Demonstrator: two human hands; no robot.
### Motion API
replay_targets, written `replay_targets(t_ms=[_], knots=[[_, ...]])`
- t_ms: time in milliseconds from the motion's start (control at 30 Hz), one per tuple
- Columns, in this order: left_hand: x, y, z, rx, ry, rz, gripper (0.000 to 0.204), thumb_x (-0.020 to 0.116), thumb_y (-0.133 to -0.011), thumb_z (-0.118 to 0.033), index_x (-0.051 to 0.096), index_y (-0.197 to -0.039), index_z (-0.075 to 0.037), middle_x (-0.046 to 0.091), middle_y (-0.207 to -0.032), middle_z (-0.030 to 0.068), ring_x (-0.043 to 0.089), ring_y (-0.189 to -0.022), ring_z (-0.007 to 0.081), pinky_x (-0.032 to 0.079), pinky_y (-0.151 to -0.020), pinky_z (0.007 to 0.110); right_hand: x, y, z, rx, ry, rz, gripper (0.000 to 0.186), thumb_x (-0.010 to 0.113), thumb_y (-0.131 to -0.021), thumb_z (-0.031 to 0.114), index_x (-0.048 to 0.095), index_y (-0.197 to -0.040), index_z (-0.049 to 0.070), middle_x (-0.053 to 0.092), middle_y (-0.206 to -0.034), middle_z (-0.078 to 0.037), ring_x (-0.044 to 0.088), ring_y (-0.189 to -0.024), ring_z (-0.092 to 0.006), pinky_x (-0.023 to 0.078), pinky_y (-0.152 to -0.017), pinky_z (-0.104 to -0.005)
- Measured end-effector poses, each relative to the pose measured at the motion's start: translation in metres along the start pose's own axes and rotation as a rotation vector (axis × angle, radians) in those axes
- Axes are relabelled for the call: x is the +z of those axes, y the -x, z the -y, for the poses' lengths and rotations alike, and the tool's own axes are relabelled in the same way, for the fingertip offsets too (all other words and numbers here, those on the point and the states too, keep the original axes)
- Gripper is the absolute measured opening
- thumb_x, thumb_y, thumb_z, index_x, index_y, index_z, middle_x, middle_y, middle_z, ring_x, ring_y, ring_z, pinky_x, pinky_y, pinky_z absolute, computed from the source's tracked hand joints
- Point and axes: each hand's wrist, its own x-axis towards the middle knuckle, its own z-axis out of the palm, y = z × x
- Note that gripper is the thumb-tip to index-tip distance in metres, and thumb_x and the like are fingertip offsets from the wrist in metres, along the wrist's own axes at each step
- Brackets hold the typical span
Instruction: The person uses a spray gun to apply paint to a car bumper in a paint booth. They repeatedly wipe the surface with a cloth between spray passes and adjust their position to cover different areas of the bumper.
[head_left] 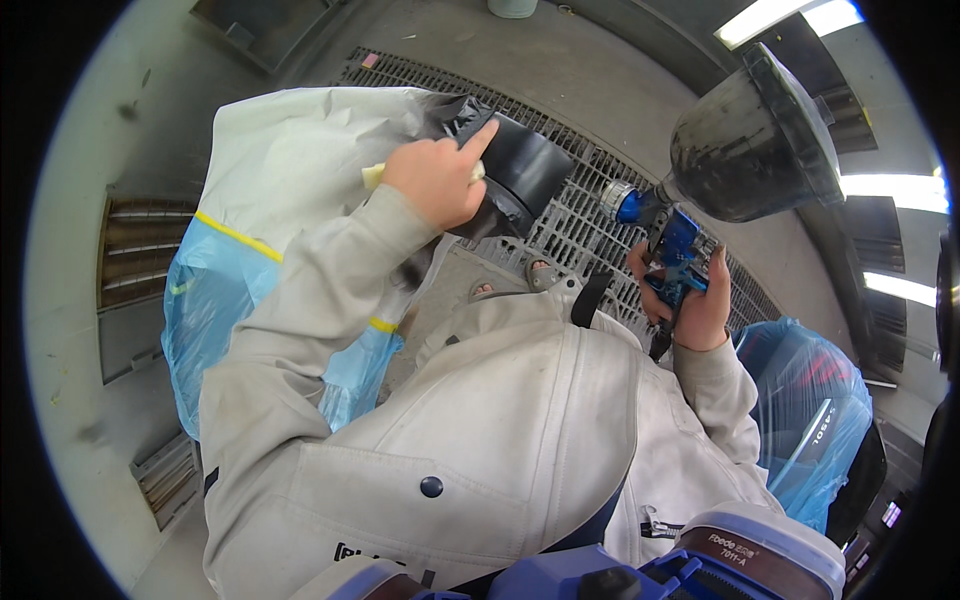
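My left hand (437, 180) is closed round a crumpled pale yellow cloth (374, 177), which pokes out on both sides. Its index finger stretches out and touches or nearly touches wrinkled black film (466, 117) beside a glossy black curved panel (530, 165). White masking paper (300, 130) spreads left of that panel, joined by yellow tape (240, 237) to blue plastic film (215, 300). My right hand (705, 305) grips the handle of a blue spray gun (680, 250). A large dark paint cup (745, 140) sits on the gun, and its nozzle points left toward the panel.
Metal floor grating (600, 190) runs beneath the panel and past my feet (540, 275). Something wrapped in blue film (810, 410) stands close to my right elbow. Bright wall lights (895, 190) line the right side. A blue respirator (640, 575) shows at the lower edge.
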Motion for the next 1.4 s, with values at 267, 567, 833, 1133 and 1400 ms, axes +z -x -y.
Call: replay_targets(t_ms=[267,567,833,1133,1400], knots=[[0.002,0.003,-0.014,0.012,-0.001,0.112,0.074,0.068,-0.089,-0.030,0.054,-0.161,-0.022,0.069,-0.077,0.0093,0.070,-0.069,0.0308,0.056,-0.063,0.048,0.011,0.003,0.006,-0.006,-0.007,-0.023,0.085,0.033,-0.106,0.074,0.061,-0.123,-0.003,0.068,-0.099,-0.013,0.044,-0.045,-0.0075,0.041,-0.043,-0.0238],[-0.025,0.015,0.015,-0.215,0.880,-0.168,0.045,0.068,-0.098,-0.020,0.070,-0.142,-0.008,0.080,-0.106,0.0111,0.076,-0.093,0.0212,0.059,-0.089,0.039,0.005,0.001,0.001,0.027,0.013,-0.005,0.092,0.029,-0.105,0.079,0.060,-0.124,-0.006,0.068,-0.103,-0.015,0.046,-0.045,-0.0079,0.044,-0.042,-0.0249],[0.000,-0.047,0.006,-0.107,0.557,-0.611,0.038,0.061,-0.109,-0.025,0.070,-0.132,0.004,0.074,-0.131,0.0219,0.070,-0.123,0.0366,0.054,-0.107,0.040,0.002,0.006,-0.002,0.045,-0.039,0.003,0.088,0.030,-0.106,0.076,0.061,-0.124,-0.005,0.069,-0.103,-0.015,0.046,-0.045,-0.0085,0.042,-0.044,-0.0250],[0.071,-0.017,-0.056,0.195,-0.011,-0.057,0.069,0.058,-0.101,-0.029,0.045,-0.161,0.002,0.039,-0.173,0.0178,0.033,-0.162,0.0336,0.026,-0.131,0.050,0.010,0.019,-0.004,0.091,0.007,-0.050,0.098,0.026,-0.103,0.082,0.058,-0.122,-0.009,0.067,-0.103,-0.014,0.046,-0.046,-0.0089,0.042,-0.044,-0.0265],[0.027,0.046,-0.039,0.233,0.022,0.065,0.079,0.062,-0.088,-0.020,0.044,-0.161,0.003,0.040,-0.172,0.0181,0.034,-0.162,0.0344,0.028,-0.130,0.051,0.000,0.023,-0.015,0.064,-0.011,-0.091,0.098,0.024,-0.103,0.082,0.059,-0.120,-0.008,0.067,-0.102,-0.013,0.045,-0.046,-0.0077,0.043,-0.044,-0.0260]])
